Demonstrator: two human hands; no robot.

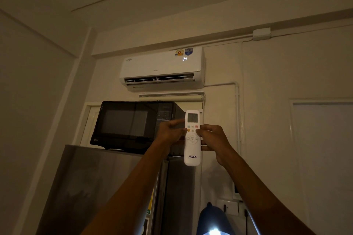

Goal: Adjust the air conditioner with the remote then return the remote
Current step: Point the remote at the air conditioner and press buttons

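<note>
We are holding the remote (192,137) upright in both hands, left hand (169,132) and right hand (212,137) gripping its sides, thumbs on the buttons, aiming at the air conditioner (162,68) showing 24. Adjusting seems underway; next, we judge, comes returning it.
</note>
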